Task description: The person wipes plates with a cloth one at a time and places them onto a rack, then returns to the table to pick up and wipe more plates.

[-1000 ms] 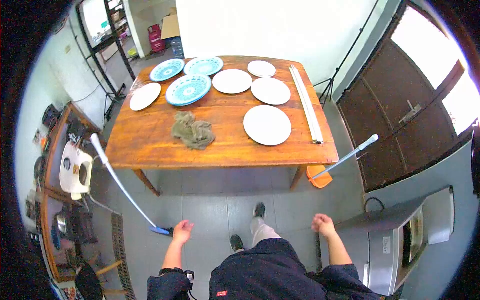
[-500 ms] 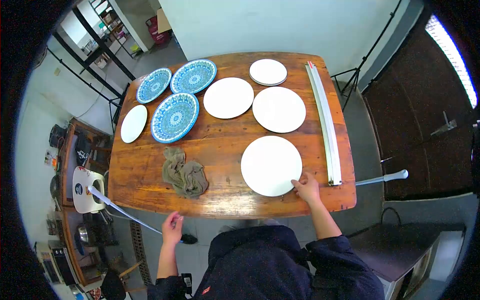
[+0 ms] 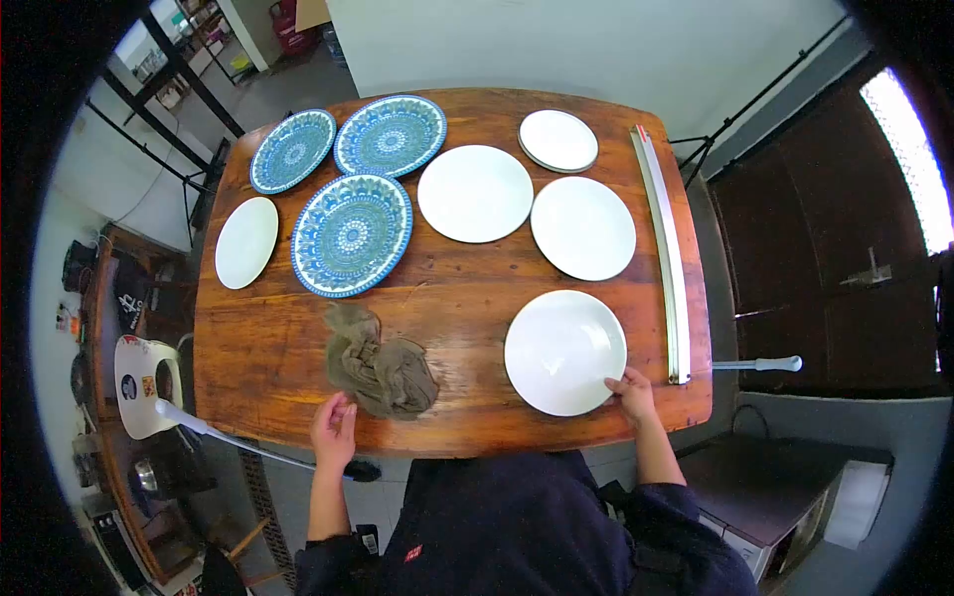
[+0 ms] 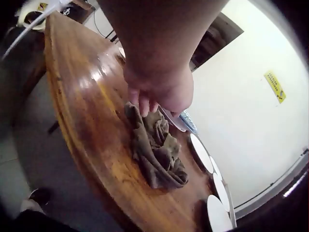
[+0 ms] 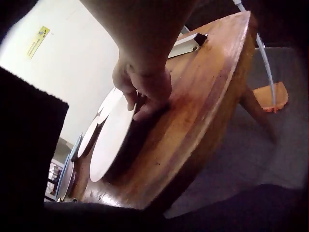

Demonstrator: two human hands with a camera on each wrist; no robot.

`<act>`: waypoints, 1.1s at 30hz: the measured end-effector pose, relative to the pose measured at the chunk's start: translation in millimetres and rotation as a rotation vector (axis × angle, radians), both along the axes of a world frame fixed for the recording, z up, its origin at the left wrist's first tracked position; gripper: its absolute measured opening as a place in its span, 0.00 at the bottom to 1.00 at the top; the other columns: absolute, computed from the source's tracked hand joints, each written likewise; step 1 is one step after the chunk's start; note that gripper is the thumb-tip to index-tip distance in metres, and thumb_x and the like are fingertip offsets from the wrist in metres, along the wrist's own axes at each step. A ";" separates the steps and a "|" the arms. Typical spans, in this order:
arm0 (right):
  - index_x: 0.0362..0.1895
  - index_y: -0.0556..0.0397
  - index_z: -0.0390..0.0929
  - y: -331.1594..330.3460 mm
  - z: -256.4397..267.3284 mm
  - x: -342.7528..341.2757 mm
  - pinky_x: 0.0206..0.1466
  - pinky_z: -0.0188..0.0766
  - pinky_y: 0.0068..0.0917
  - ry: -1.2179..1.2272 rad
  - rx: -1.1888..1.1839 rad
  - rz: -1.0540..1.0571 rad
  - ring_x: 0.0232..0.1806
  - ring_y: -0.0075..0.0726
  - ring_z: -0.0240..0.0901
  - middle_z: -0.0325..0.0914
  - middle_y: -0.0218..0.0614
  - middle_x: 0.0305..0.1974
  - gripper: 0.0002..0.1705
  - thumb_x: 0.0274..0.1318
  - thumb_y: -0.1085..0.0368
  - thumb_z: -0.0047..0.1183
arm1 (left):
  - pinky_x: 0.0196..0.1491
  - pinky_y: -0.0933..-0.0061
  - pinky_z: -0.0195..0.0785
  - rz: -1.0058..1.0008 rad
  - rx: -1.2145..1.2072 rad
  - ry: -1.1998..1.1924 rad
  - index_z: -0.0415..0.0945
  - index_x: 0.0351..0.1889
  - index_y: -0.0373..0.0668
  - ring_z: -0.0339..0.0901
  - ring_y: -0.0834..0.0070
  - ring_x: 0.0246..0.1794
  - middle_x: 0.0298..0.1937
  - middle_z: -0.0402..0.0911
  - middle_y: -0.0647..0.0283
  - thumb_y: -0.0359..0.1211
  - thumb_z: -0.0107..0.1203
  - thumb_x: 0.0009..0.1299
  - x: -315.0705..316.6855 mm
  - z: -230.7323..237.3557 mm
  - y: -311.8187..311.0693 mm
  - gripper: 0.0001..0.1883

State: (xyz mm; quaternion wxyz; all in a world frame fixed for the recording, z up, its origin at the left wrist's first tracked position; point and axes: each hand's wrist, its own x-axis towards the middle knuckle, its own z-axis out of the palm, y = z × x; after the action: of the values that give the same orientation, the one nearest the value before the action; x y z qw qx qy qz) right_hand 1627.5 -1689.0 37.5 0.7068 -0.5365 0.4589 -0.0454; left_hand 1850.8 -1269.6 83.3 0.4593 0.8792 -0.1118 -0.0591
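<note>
I'm watching the right hand (image 3: 634,395) pinching the rim of a round white plate (image 3: 566,353), which is lying ahead and to its left on the wooden table (image 3: 462,298). The left hand (image 3: 334,429) is hovering beside a crumpled olive-brown cloth (image 3: 383,363), its fingers hanging loosely bent; I'm not managing to tell whether they're touching it. A blue-patterned plate (image 3: 353,235) is sitting beyond that cloth, and long white strips (image 3: 664,258) are lying to the right hand's right.
</note>
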 end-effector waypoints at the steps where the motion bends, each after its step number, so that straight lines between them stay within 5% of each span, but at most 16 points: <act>1: 0.36 0.61 0.70 7.7 2.1 0.0 0.26 0.68 0.20 -0.043 -0.018 -0.060 0.26 0.29 0.70 0.73 0.38 0.30 0.12 0.42 0.77 0.47 | 0.34 0.80 0.63 -0.001 -0.046 0.024 0.69 0.39 0.37 0.70 0.78 0.31 0.33 0.73 0.61 0.27 0.53 0.56 12.0 0.6 0.1 0.13; 8: 0.36 0.63 0.70 62.6 66.9 42.4 0.32 0.70 0.20 -0.087 0.010 -0.241 0.29 0.29 0.71 0.73 0.39 0.31 0.12 0.41 0.78 0.46 | 0.37 0.79 0.63 -0.145 -0.146 0.027 0.69 0.41 0.37 0.70 0.77 0.33 0.35 0.73 0.60 0.29 0.52 0.57 92.8 -5.2 10.9 0.14; 11: 0.35 0.61 0.71 78.4 87.4 90.3 0.26 0.70 0.21 -0.208 -0.076 -0.280 0.25 0.28 0.71 0.74 0.37 0.26 0.11 0.42 0.77 0.47 | 0.35 0.79 0.63 -0.101 -0.235 0.159 0.69 0.40 0.37 0.70 0.77 0.31 0.34 0.73 0.60 0.28 0.53 0.56 113.6 -1.3 12.5 0.13; 15: 0.36 0.61 0.71 87.4 104.1 157.6 0.25 0.69 0.20 -0.280 -0.080 -0.213 0.25 0.28 0.71 0.74 0.37 0.28 0.12 0.41 0.77 0.47 | 0.32 0.79 0.64 -0.124 -0.321 0.124 0.70 0.38 0.37 0.72 0.75 0.30 0.33 0.74 0.60 0.30 0.55 0.54 132.0 -33.9 24.9 0.14; 25: 0.36 0.66 0.69 106.2 110.3 311.7 0.27 0.70 0.21 -0.233 -0.196 0.047 0.27 0.31 0.71 0.73 0.40 0.30 0.13 0.41 0.77 0.46 | 0.31 0.75 0.66 -0.177 -0.239 -0.036 0.70 0.37 0.38 0.73 0.68 0.30 0.32 0.73 0.56 0.32 0.54 0.54 156.1 0.1 51.5 0.13; 33: 0.33 0.64 0.72 107.1 141.6 370.1 0.17 0.66 0.21 -0.179 -0.569 0.221 0.18 0.26 0.68 0.73 0.37 0.24 0.10 0.41 0.76 0.46 | 0.32 0.76 0.66 -0.051 -0.242 -0.060 0.70 0.38 0.38 0.73 0.71 0.31 0.34 0.73 0.57 0.30 0.53 0.55 150.2 -27.7 91.1 0.13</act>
State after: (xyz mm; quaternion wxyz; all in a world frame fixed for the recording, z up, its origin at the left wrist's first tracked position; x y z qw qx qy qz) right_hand 1997.6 -1581.9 179.1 0.5668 -0.7530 0.3027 -0.1421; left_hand 2001.0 -1178.5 55.6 0.5568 0.8157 -0.1542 -0.0304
